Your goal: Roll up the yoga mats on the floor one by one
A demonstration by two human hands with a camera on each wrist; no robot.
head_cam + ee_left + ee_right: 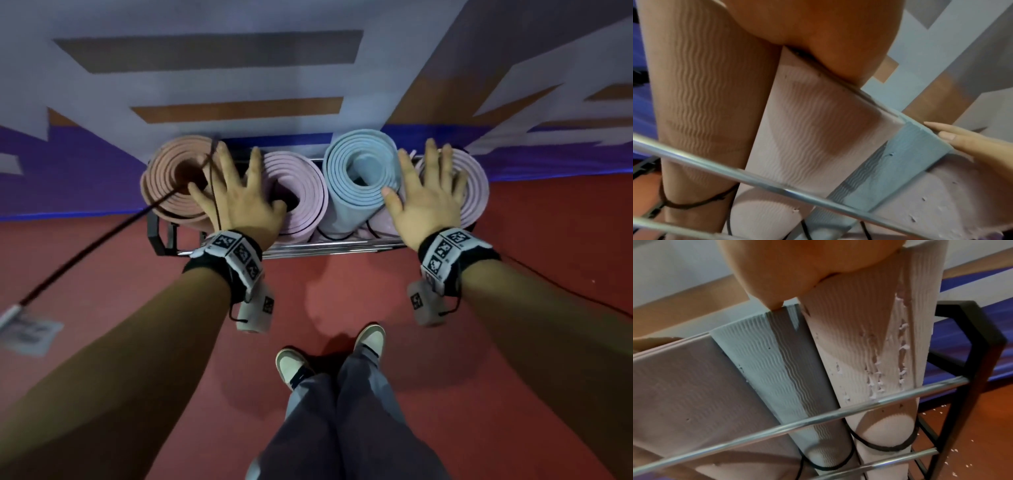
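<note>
- Yoga mats stood rolled in the rack (329, 246) under your hands.
- Your left hand (239, 202) lay spread over the peach mat (171, 192) and pink mat (301, 192).
- Your right hand (424, 202) lay spread, thumb touching the blue mat (359, 178).

Black wristbands (455, 260) with white marker tiles, grey camera pods (256, 313) beneath — grey trousers (346, 428), pale sneakers (370, 341).

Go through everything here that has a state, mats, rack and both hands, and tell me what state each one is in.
Peach mat: rolled, upright in rack, leftmost.
Left pink mat: rolled, upright, strap around it.
Blue mat: rolled, upright, stands higher than the pink ones.
Right pink mat: rolled, upright, surface chipped.
Rack: standing on floor, holding four mats.
Left hand: fingers spread on mat tops.
Right hand: fingers spread, thumb touching blue mat.
</note>
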